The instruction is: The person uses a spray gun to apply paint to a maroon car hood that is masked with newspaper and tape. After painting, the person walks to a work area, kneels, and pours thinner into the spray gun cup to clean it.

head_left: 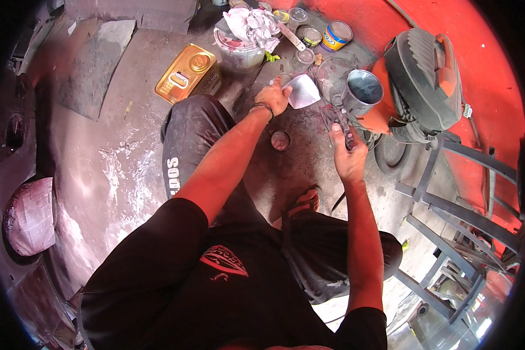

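My right hand [350, 154] is closed around the handle of a spray gun [345, 125], which carries a grey, open-topped cup [363, 90]. A thin dark hose hangs below that hand. Over to the left, my left hand [272, 98] is closed at the edge of a white, paper-like piece [303, 91], thumb against it; whether it is flat or cone-shaped I cannot make out. The fingers' far side is partly hidden. On the floor below the two hands lies a small round can or lid [280, 140].
A gold rectangular can [188, 73] and a tub [239, 56] topped with crumpled cloth [254, 26] stand ahead. Behind are several small tins, including a blue-and-yellow can [336, 36]. A black-and-orange vacuum-like machine [423, 79] and a metal frame [472, 213] occupy the right.
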A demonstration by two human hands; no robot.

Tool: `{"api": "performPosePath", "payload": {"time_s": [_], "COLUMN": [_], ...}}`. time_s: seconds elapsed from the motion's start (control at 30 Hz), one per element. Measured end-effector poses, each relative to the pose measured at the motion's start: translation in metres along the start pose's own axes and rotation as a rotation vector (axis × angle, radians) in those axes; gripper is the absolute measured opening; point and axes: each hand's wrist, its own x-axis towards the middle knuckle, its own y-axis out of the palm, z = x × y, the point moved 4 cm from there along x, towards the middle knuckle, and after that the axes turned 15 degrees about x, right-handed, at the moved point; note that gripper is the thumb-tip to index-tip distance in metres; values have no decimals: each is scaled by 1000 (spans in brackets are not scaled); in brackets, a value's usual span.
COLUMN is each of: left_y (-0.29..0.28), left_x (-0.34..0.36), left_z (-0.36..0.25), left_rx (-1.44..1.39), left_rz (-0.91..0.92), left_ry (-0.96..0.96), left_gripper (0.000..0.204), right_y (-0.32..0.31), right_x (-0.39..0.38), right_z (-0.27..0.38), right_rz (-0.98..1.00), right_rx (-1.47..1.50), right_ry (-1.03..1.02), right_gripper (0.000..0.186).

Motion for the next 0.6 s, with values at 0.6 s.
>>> {"api": "performPosePath", "payload": {"time_s": [0.6], "left_y": [-216], "left_x": [-165], "left_z": [212], "left_rx": [-313], "left_rz": [-795], "left_ry": [-179], "left_gripper": [68], "right_y": [-4], "right_x": [4], "right_z": [66], "right_rz": [-38], "right_rx": [358], "right_ry": [44], "right_gripper": [35]}}
